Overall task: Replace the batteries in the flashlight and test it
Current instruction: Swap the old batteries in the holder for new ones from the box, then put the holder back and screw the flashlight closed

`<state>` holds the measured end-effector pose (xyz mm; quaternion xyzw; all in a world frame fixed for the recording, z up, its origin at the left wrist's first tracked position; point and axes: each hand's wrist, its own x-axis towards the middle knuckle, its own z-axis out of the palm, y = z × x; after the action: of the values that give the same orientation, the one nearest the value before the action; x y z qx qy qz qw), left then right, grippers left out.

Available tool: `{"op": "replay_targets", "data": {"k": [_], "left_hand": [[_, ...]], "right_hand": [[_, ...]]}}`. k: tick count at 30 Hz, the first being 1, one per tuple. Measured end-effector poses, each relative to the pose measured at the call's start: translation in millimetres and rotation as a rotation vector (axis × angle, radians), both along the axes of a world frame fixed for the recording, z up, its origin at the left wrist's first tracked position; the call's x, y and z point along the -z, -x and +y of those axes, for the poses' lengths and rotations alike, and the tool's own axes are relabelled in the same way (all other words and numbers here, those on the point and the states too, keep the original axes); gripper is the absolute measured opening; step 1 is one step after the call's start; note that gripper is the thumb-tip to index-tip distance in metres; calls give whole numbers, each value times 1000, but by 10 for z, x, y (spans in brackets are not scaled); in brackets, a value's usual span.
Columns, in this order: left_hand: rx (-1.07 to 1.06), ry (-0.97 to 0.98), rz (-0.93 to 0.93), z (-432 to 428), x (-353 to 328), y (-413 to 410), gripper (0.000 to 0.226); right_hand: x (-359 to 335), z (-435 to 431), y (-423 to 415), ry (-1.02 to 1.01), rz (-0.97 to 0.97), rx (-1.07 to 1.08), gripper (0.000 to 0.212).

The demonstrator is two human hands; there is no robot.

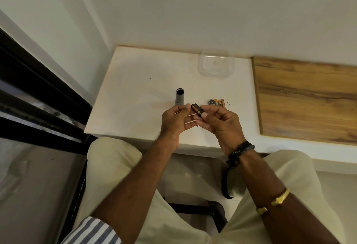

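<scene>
Centre frame: our left hand (173,121) and right hand (222,122) pinch the battery holder (200,111), cells (195,108) seated inside.

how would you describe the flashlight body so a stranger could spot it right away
Start at the white table set against the wall, and look just beyond the left hand. The flashlight body stands there upright, a grey tube with its dark open end facing up. Unlike the loose batteries lying flat to its right, it stands on end and alone.
</scene>
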<state>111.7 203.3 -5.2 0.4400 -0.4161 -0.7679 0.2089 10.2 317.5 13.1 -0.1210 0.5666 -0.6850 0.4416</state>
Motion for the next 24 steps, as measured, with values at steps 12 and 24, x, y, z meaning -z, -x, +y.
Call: {"op": "replay_targets", "data": {"k": [12,24], "left_hand": [[-53,794,-434,-315,301,114,59],[32,991,-388,-311,390,186,30]], "right_hand": [[-51,-114,93,101,-383,242,17],[56,-88,111,37,-409,145,17]]}}
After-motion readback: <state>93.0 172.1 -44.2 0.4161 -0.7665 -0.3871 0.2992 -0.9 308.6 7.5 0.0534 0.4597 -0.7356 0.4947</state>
